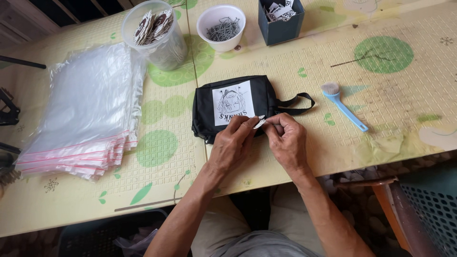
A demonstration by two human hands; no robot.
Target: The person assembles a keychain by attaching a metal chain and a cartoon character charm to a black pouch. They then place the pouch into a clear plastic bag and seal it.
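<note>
A small black pouch with a white printed patch and a black wrist strap lies on the patterned table mat. Both hands meet at the pouch's near edge. My left hand pinches a small white tag between thumb and fingers. My right hand is closed beside it, fingertips touching the same tag; whatever else it grips is too small to tell.
A stack of clear zip bags lies at the left. At the back stand a clear tub of round tags, a white cup of metal pins and a dark blue box. A blue brush lies right of the pouch.
</note>
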